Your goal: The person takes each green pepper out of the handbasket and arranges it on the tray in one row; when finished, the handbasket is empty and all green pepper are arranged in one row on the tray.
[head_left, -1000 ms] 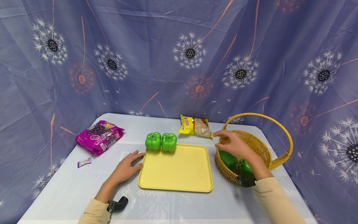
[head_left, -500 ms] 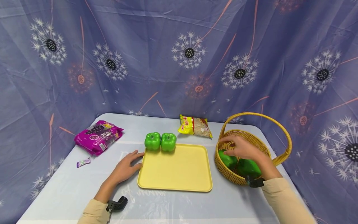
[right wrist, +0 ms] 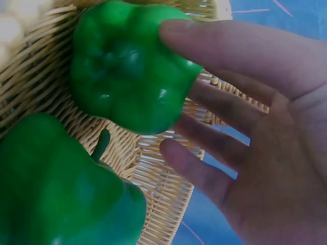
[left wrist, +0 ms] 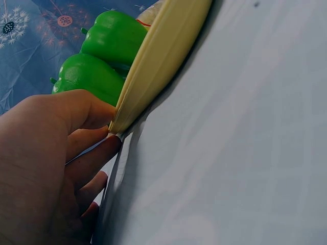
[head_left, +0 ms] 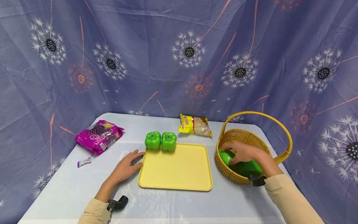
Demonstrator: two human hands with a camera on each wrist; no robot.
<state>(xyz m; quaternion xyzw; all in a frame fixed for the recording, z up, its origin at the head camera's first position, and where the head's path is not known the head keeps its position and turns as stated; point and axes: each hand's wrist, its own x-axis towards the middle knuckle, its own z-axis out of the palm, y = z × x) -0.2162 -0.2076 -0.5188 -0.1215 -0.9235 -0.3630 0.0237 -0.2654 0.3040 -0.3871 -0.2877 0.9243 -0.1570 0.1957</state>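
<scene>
Pepper (right wrist: 133,76) sits inside the basket (head_left: 230,175), clasped by my right grip (head_left: 243,151): thumb across its near side, fingers reaching behind it. That forearm slants in from the lower right, its wrist over the basket's near right side. A second pepper (right wrist: 61,194) lies in the basket too, partly under my hand. My left grip (head_left: 126,166) is slack and grasps nothing, fingers spread, thumb and fingertips touching the left edge of the yellow tray (head_left: 174,168) on the counter (head_left: 179,207).
</scene>
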